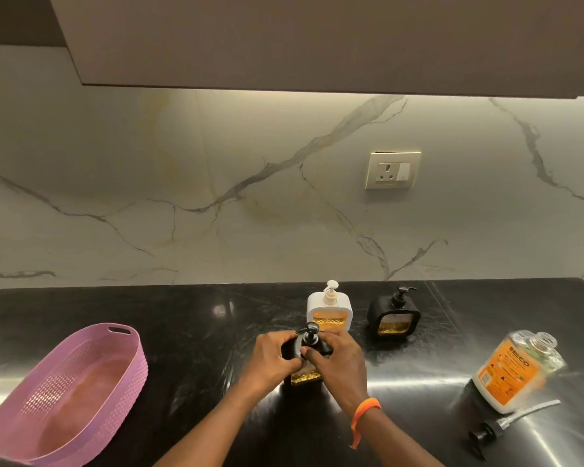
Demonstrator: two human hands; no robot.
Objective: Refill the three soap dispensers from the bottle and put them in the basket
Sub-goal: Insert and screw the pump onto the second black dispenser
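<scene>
Both forearms reach in from the near edge and meet over the black dispenser (305, 362) at the middle of the dark counter (189, 358). The left hand (272, 357) curls round its shoulder and steadies it, while the right hand (336, 360), with an orange band at the wrist, pinches the collar of the pump head (311, 332) between thumb and fingers. This looks like the pump being screwed on or off this dispenser; which way cannot be told, though amber soap shows low in its window. The next move likely calls for a firm hold on the body and a turn of the collar without tipping it. To the right of the hands and a little nearer, the refill bottle (513, 369) stands open, its own pump (506, 424) lying just beside it. Well to the left of the hands sits the pink basket (129, 365), nothing in it. Just beyond the hands stands the white dispenser (329, 310), and beyond and to the right, the second black dispenser (393, 313).
</scene>
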